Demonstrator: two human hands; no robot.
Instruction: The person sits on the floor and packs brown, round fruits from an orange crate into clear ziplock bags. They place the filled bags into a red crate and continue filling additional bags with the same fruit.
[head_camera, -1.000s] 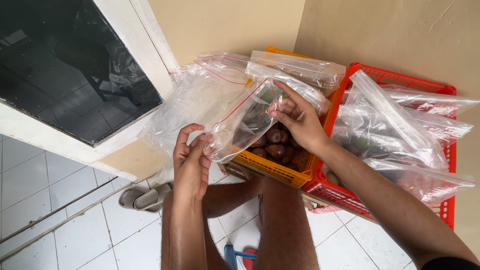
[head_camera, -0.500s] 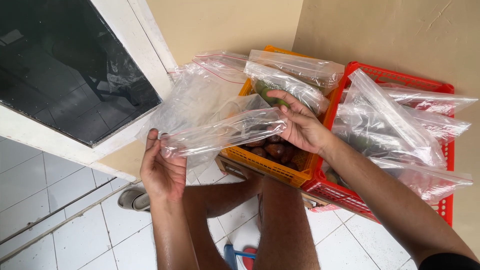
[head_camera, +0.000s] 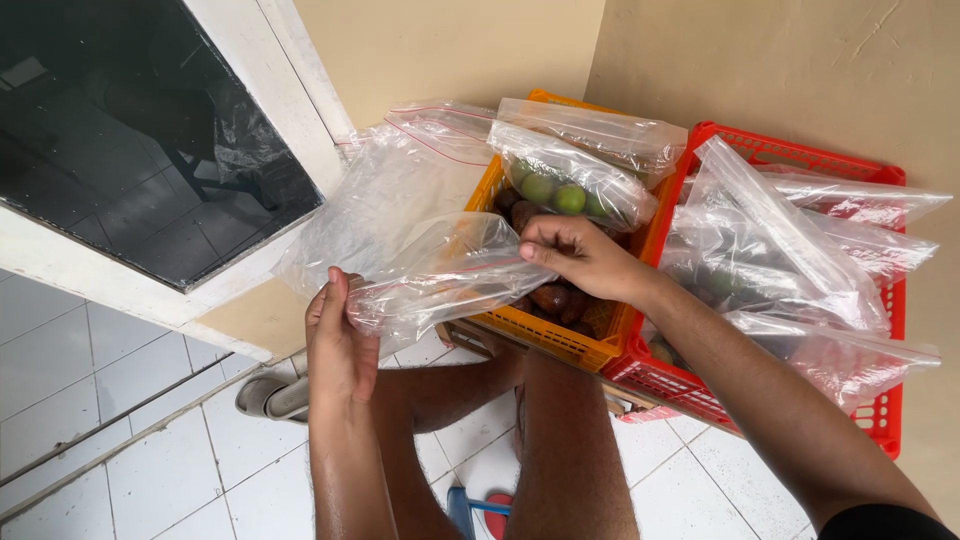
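1. We hold a clear zip-top plastic bag (head_camera: 440, 275) stretched between our two hands, just in front of the orange crate (head_camera: 545, 335).
2. Our left hand (head_camera: 340, 345) grips the bag's near end, with its fingers closed on the plastic and the thumb pressed against the film.
3. Our right hand (head_camera: 580, 258) pinches the bag's far end along the red seal line; its fingertips are closed on the plastic, and it sits directly over the orange crate.
4. The bag runs roughly level from hand to hand and sags a little in the middle. We cannot tell whether it holds anything.
5. Below the right hand, the orange crate holds dark brown fruits (head_camera: 555, 298).
6. Just beyond the right hand, a second clear bag with green round fruits (head_camera: 560, 195) lies on top of the orange crate.
7. To the right of the right hand, touching the orange crate, stands a red crate (head_camera: 880, 420) stacked with more clear plastic bags (head_camera: 770, 260).
8. Beyond the left hand, further loose clear bags (head_camera: 400, 190) lean against a white window frame (head_camera: 300, 90) with dark glass.
9. Below both hands we see our bare legs (head_camera: 560, 440) over a white tiled floor (head_camera: 90, 420).
10. Near the left forearm, on the floor, lies a grey sandal (head_camera: 270, 395).
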